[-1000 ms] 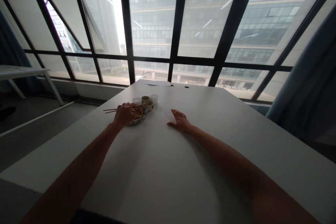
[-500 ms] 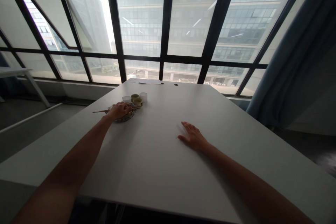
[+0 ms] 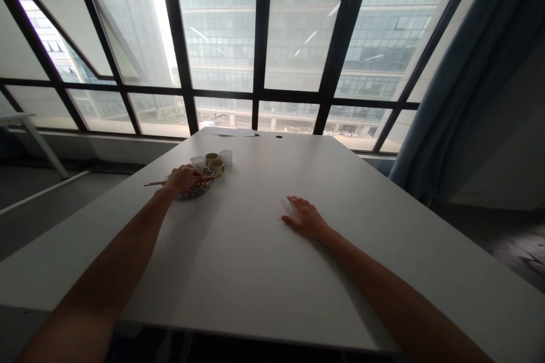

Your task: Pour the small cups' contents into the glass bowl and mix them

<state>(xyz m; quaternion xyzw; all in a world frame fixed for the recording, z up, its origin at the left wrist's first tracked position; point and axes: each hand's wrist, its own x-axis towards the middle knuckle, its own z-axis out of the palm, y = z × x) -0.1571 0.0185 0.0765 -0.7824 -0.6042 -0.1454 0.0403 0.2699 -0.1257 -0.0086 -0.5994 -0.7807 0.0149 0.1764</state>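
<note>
My left hand [image 3: 184,178] is over a clear glass bowl [image 3: 196,194] on the left of the table, its fingers closed on a pair of thin chopsticks [image 3: 154,184]. The chopsticks reach across the bowl and stick out on both sides of the hand. Small brown pieces, perhaps nuts, partly show in the bowl under my fingers. Just behind the bowl stand two olive-green cups [image 3: 217,167] and two translucent plastic cups [image 3: 226,157]. Further right, my right hand [image 3: 307,219] rests on the tabletop with fingers and thumb apart, holding nothing.
The white table [image 3: 247,261] stretches toward the windows. White paper [image 3: 227,132] lies at its far edge, close to two dark round holes in the top. A blue curtain [image 3: 443,96] hangs at the right, and another white table [image 3: 42,142] stands at left.
The whole view has shifted slightly, so everything sits a little further left. My left hand stays at the bowl with the chopsticks, and my right hand stays spread on the table.
</note>
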